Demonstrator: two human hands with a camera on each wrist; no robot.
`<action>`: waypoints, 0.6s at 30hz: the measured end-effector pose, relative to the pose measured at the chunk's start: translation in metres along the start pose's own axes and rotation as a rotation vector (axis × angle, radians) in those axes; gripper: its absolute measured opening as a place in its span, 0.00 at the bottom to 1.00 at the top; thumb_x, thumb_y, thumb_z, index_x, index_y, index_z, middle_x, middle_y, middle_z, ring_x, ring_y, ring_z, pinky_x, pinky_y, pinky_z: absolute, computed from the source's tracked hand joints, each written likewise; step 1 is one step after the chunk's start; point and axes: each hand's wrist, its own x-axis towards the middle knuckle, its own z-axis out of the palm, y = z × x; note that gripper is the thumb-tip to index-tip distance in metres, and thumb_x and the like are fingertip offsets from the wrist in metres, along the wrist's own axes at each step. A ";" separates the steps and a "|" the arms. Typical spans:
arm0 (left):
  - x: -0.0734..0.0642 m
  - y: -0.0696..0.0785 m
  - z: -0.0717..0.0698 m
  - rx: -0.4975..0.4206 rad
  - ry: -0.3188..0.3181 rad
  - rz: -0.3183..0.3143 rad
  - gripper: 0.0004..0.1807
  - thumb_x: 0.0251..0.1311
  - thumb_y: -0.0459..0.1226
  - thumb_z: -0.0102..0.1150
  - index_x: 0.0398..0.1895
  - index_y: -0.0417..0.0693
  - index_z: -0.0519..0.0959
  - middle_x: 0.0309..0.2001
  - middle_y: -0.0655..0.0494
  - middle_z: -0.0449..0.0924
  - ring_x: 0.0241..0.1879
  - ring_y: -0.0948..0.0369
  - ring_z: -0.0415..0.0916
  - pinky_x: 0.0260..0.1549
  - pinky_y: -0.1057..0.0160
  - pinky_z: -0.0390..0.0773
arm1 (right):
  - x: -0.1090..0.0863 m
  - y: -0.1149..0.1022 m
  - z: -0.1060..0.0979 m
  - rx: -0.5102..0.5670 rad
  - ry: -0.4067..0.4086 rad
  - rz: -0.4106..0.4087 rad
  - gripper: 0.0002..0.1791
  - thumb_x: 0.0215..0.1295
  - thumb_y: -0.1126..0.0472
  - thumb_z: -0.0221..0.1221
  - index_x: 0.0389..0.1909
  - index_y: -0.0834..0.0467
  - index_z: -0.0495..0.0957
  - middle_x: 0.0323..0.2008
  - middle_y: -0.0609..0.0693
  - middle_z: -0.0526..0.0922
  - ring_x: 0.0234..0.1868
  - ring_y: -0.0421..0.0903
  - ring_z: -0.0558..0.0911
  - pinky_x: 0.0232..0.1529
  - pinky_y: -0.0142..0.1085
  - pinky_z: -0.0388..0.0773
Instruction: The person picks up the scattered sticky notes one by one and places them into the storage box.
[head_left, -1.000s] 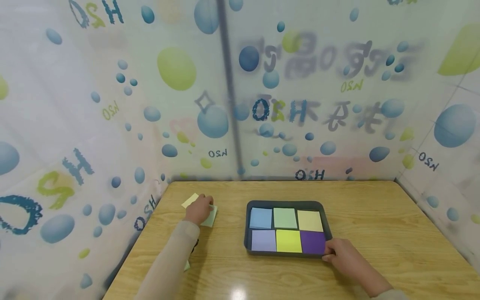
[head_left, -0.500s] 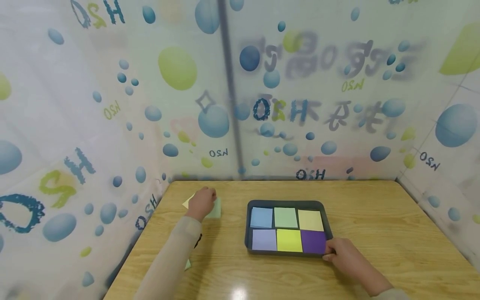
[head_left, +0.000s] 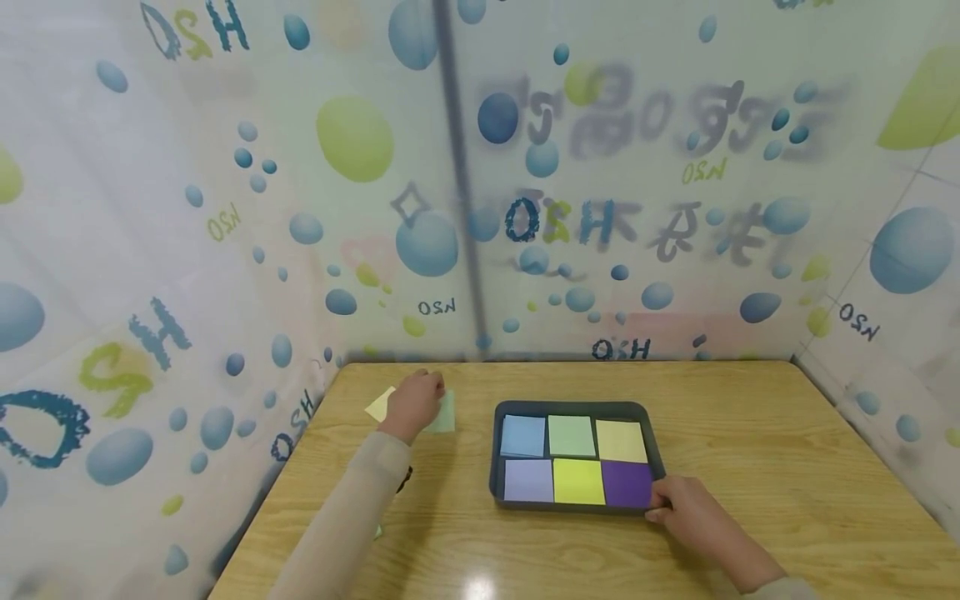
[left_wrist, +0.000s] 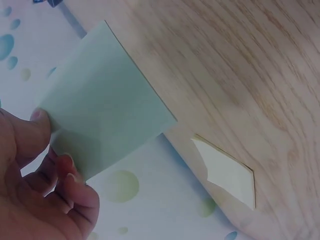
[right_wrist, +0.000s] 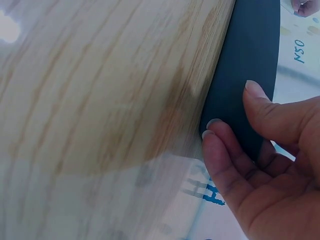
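My left hand (head_left: 414, 406) pinches a light green square sticky note (left_wrist: 112, 102) at one edge, between thumb and fingers. Beside that hand, a pale yellow sticky note (left_wrist: 227, 175) lies on the table, partly hidden by the hand in the head view. At its near right corner, a dark grey tray (head_left: 573, 407) is gripped by my right hand (head_left: 686, 510), thumb on one side of the wall and fingers on the other. Inside the tray sit two rows of square notes: blue (head_left: 522, 436), light green (head_left: 572, 435) and pale yellow (head_left: 621, 442) behind, lavender (head_left: 528, 480), bright yellow (head_left: 578, 482) and purple (head_left: 627, 484) in front.
A bit of another green note (head_left: 378, 532) shows on the wooden table (head_left: 757, 433) next to my left forearm, which covers the rest. Patterned sheeting (head_left: 570, 283) with printed bubbles hangs behind the table and along its sides.
My left hand has moved right, away from the pale yellow note, with the light green note in its fingers. The right hand and the tray have stayed in place.
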 end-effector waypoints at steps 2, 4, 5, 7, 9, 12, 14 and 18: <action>0.000 0.002 0.000 0.002 0.001 0.006 0.06 0.74 0.38 0.55 0.44 0.51 0.82 0.39 0.54 0.78 0.33 0.58 0.75 0.28 0.57 0.78 | 0.000 0.000 0.000 -0.001 -0.003 0.007 0.15 0.58 0.70 0.68 0.18 0.56 0.73 0.21 0.46 0.72 0.28 0.43 0.70 0.27 0.32 0.65; 0.000 0.005 0.000 0.004 0.006 0.012 0.06 0.74 0.39 0.55 0.44 0.51 0.82 0.39 0.54 0.78 0.33 0.58 0.75 0.28 0.57 0.78 | -0.001 0.000 0.000 0.001 -0.006 0.016 0.15 0.58 0.70 0.68 0.18 0.55 0.73 0.21 0.46 0.72 0.28 0.43 0.70 0.27 0.31 0.65; 0.000 0.006 -0.001 0.003 0.009 0.016 0.07 0.74 0.39 0.55 0.44 0.51 0.82 0.39 0.54 0.78 0.33 0.58 0.76 0.28 0.57 0.78 | -0.001 0.000 0.000 0.001 -0.006 0.017 0.16 0.59 0.70 0.68 0.18 0.55 0.73 0.21 0.46 0.72 0.28 0.43 0.70 0.27 0.31 0.65; 0.000 0.009 -0.001 0.001 0.017 0.026 0.07 0.74 0.40 0.55 0.44 0.51 0.82 0.39 0.54 0.79 0.34 0.58 0.76 0.29 0.57 0.79 | -0.001 0.000 0.000 0.003 -0.004 0.008 0.15 0.59 0.70 0.68 0.19 0.56 0.73 0.21 0.46 0.72 0.27 0.43 0.70 0.27 0.32 0.65; -0.001 0.013 -0.002 -0.002 0.026 0.038 0.08 0.74 0.40 0.54 0.44 0.51 0.83 0.39 0.54 0.79 0.34 0.58 0.77 0.29 0.57 0.79 | -0.001 0.000 0.000 0.004 -0.001 -0.002 0.15 0.59 0.69 0.68 0.19 0.56 0.73 0.21 0.46 0.72 0.27 0.43 0.70 0.27 0.32 0.65; -0.001 0.021 -0.002 -0.015 0.030 0.058 0.08 0.74 0.40 0.54 0.44 0.51 0.82 0.40 0.54 0.80 0.35 0.58 0.77 0.30 0.57 0.79 | -0.001 0.000 0.000 0.004 0.003 -0.016 0.15 0.59 0.69 0.68 0.19 0.56 0.74 0.21 0.45 0.72 0.27 0.42 0.70 0.27 0.31 0.66; -0.001 0.026 -0.002 -0.021 0.037 0.070 0.07 0.74 0.40 0.54 0.43 0.51 0.82 0.39 0.54 0.80 0.35 0.58 0.77 0.31 0.57 0.79 | -0.001 0.001 0.000 0.003 0.007 -0.023 0.15 0.58 0.69 0.68 0.19 0.55 0.74 0.21 0.45 0.72 0.27 0.42 0.70 0.27 0.31 0.66; -0.002 0.038 -0.001 -0.010 0.065 0.105 0.06 0.73 0.39 0.56 0.41 0.50 0.82 0.38 0.54 0.80 0.34 0.58 0.77 0.32 0.56 0.80 | -0.001 0.001 0.001 -0.009 0.021 -0.036 0.16 0.57 0.69 0.69 0.18 0.55 0.73 0.21 0.44 0.72 0.27 0.41 0.69 0.27 0.31 0.65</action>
